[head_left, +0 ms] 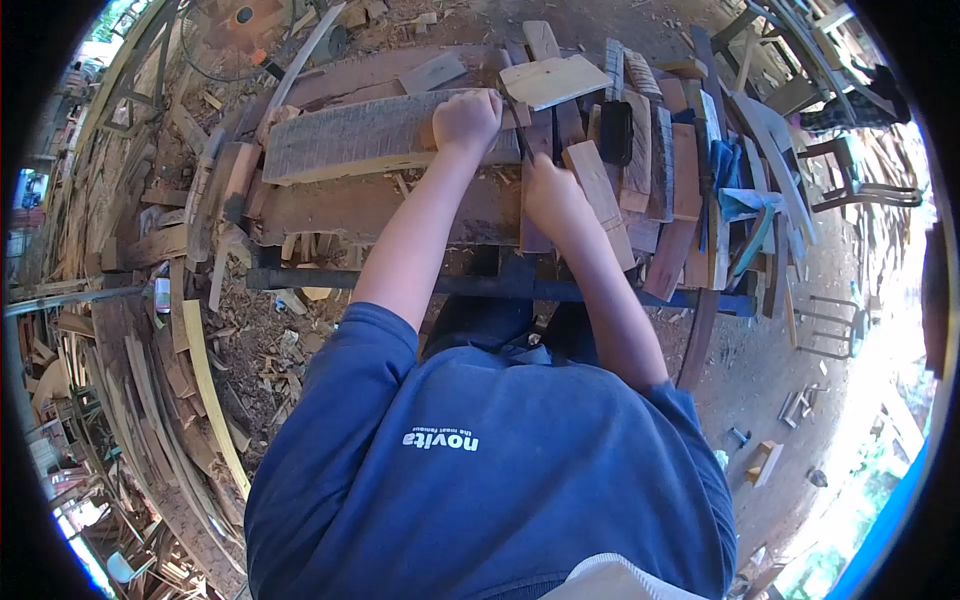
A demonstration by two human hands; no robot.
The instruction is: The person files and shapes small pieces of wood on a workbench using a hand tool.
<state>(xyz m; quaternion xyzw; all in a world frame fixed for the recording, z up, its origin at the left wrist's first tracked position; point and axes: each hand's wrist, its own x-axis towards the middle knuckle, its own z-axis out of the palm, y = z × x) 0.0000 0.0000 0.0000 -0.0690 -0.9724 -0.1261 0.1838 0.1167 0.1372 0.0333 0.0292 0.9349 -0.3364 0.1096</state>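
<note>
My left hand (467,121) is closed in a fist over a small reddish-brown piece of wood (522,114), which lies across a thick grey beam (350,138). One end of the piece pokes out on each side of the fist. My right hand (551,197) is wrapped around the near end of a thin dark blade-like tool (517,122); its handle is hidden by my fingers. The tool points away from me, close beside the right end of the wood piece. Just beyond it lies a pale flat board (556,81).
Boards and offcuts (679,200) are piled on the bench's right side, with a black case (616,133) and a blue cloth (739,203) among them. A dark rail (400,283) runs along the bench front. Long planks (150,390) and wood chips cover the ground at left.
</note>
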